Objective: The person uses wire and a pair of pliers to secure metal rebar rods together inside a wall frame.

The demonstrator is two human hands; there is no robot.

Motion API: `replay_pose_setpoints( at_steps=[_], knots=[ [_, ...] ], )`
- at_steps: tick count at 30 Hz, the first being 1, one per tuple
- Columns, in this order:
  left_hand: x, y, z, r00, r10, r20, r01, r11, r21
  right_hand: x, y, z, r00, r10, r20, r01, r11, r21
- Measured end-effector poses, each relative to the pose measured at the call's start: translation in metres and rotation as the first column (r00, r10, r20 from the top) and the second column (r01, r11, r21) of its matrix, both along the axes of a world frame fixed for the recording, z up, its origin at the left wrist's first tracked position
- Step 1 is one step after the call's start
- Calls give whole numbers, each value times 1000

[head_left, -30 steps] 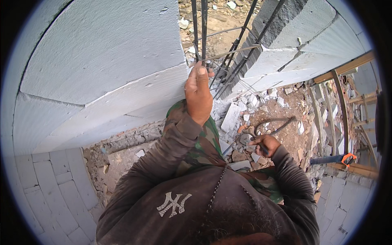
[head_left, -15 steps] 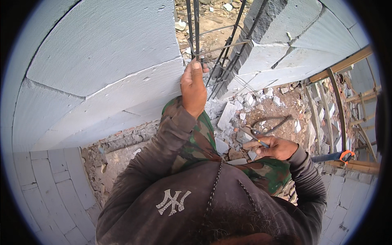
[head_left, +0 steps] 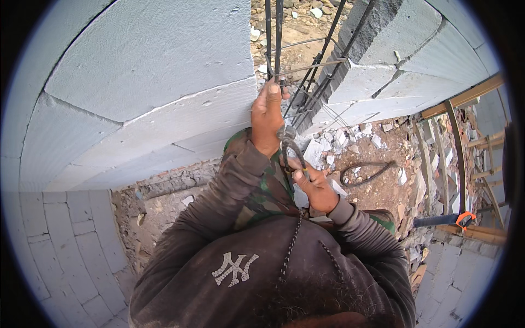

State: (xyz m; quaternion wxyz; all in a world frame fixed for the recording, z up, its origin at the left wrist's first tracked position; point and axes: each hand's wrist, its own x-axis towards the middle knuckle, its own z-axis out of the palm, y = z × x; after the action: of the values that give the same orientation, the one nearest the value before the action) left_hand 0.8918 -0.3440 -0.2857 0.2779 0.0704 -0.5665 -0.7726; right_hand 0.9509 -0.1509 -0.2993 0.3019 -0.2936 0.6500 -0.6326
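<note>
My left hand [head_left: 267,119] is closed at the lower part of a dark vertical steel rebar [head_left: 279,38], its thumb up along the bar and its fingers behind it. A thin bent tie ring [head_left: 311,66] crosses the rebars just above the fingertips. Closer to my body, my right hand [head_left: 317,188] grips a pair of pincers [head_left: 292,146] by the handles. Their dark rounded head points up and lies beside my left wrist, apart from the rebar. Whether a small piece of wire sits in my left fingers cannot be made out.
Pale block walls [head_left: 153,60] rise left and right of the rebars. Broken block pieces [head_left: 314,153] litter the ground, with a dark wire loop [head_left: 367,173] among them. A saw with an orange handle [head_left: 465,220] lies at the right near wooden battens [head_left: 458,158].
My right hand has moved left with the pincers, from over the rubble to beside my left wrist. My left hand stays at the rebar; the view has shifted slightly.
</note>
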Motion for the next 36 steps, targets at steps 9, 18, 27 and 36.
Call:
replay_pose_setpoints(
  at_steps=[9, 18, 27, 36],
  knots=[
    [-1, -2, -4, 1000, -5, -8, 4, 1000, -16, -60, 36, 94, 979, 12, -206, 103, 837, 538],
    [1, 1, 4, 999, 34, 4, -34, 998, -52, -113, 28, 131, 476, 406, -780, 340, 733, 589],
    [1, -2, 3, 999, 27, -18, -28, 996, -90, -127, 24, 130, 383, 472, -794, 366, 712, 600],
    [-3, -3, -3, 999, 43, -33, -47, 991, -123, -131, 23, 131, 603, 430, -672, 128, 779, 613]
  ],
)
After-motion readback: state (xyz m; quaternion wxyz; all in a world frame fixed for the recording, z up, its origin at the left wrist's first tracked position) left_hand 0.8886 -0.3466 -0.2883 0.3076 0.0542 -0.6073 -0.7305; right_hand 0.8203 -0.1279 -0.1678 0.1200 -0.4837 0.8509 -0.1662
